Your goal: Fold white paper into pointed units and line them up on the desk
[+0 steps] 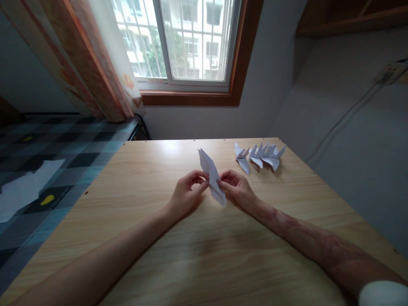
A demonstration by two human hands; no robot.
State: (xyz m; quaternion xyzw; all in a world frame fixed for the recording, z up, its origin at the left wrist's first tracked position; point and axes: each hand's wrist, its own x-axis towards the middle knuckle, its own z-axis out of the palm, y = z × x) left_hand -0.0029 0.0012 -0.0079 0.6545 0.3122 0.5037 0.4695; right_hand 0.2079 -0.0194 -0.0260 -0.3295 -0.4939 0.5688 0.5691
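Between my two hands a folded white paper crane (213,178) is held up above the wooden table, its wings spread toward the far left and the near right. My left hand (190,189) pinches its left side between thumb and fingers. On the opposite side, my right hand (236,187) grips the paper with its thumb and curled fingers. The fingertips partly hide the middle of the paper. Beyond my right hand, several finished white paper cranes (266,155) stand in a row, with one crane (242,158) at the row's left end.
The light wooden table (153,250) reaches to the wall under a barred window (197,42). To the left, loose white paper sheets (28,187) lie on a checked bed (86,163). A white rounded object (382,294) sits at the lower right corner. A cable (344,117) runs down the right wall.
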